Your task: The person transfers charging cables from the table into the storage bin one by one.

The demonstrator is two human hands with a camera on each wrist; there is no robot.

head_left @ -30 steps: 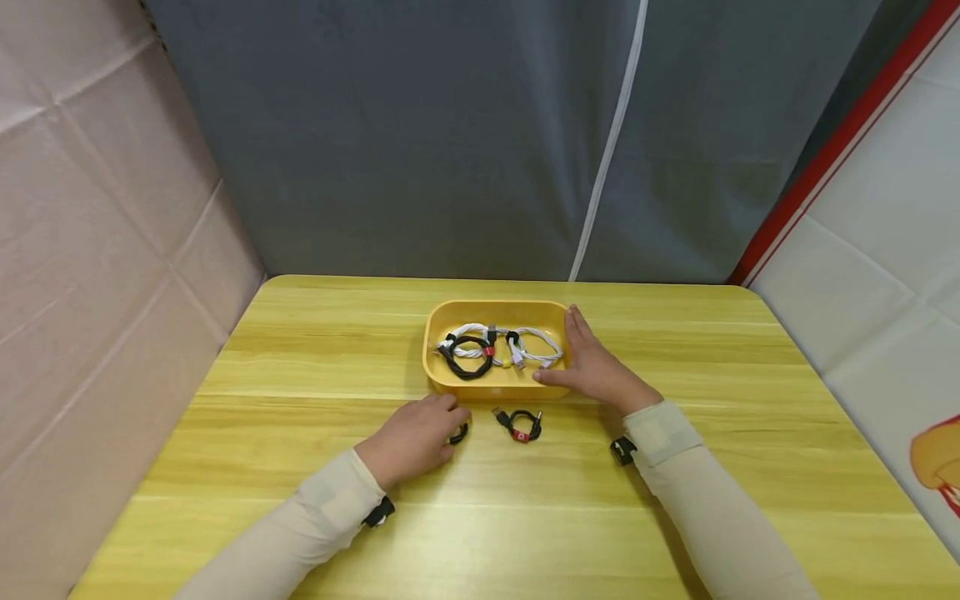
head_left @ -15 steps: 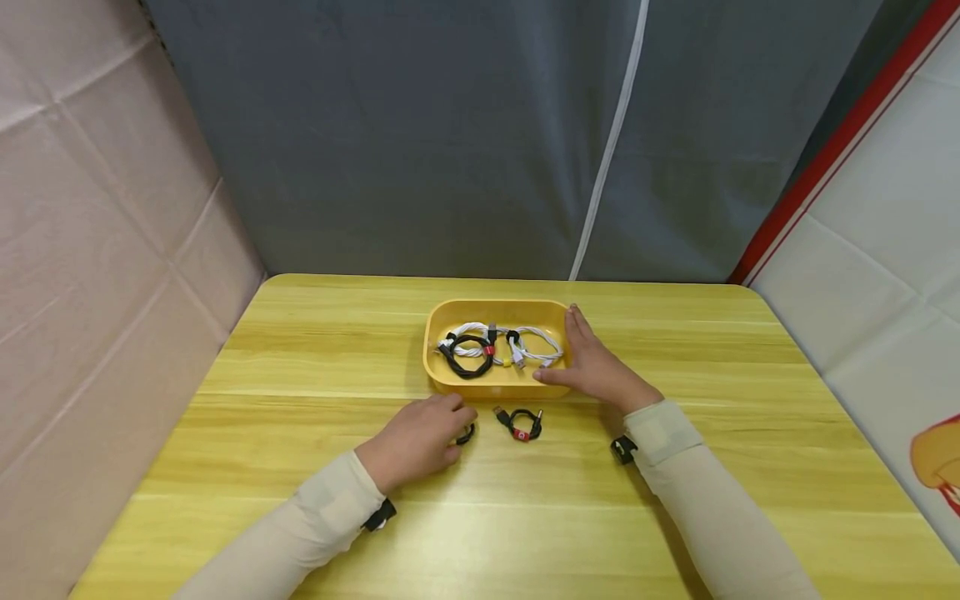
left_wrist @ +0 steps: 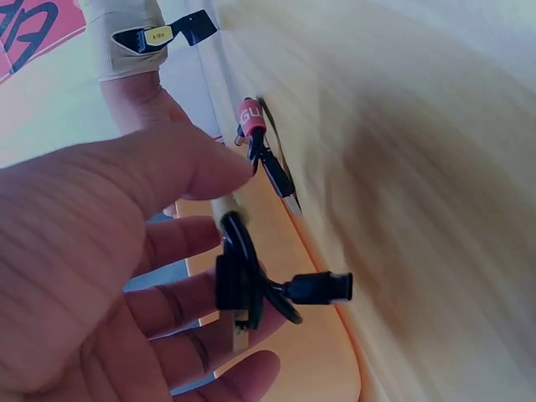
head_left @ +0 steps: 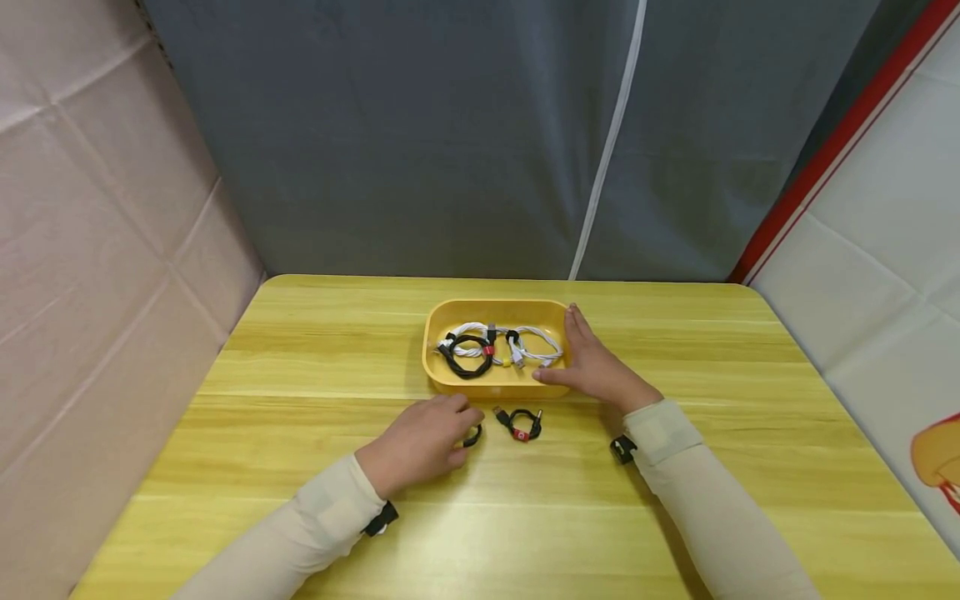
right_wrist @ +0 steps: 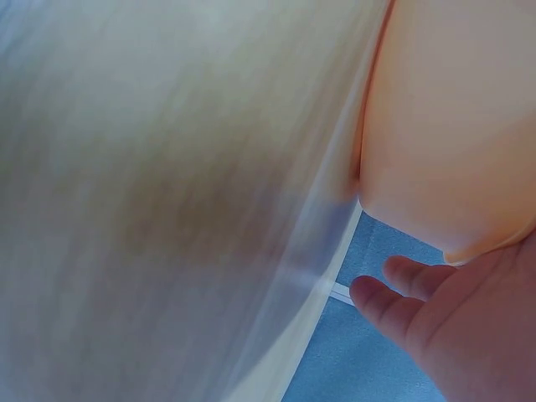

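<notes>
Wooden table (head_left: 300,375): left hand (head_left: 420,442) pinches a coiled black cable (left_wrist: 243,280) before the yellow tray (head_left: 450,379), which the open right hand (head_left: 596,371) steadies.

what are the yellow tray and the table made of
The tray looks like moulded plastic: even yellow, smooth, rounded corners, slight sheen. The table shows yellow-green wood grain with a glossy top, so lacquered wood or a printed laminate; which cannot be told.

Yellow wooden table (head_left: 300,367) before a grey curtain (head_left: 420,133), beige panel wall (head_left: 97,250) at left
</notes>
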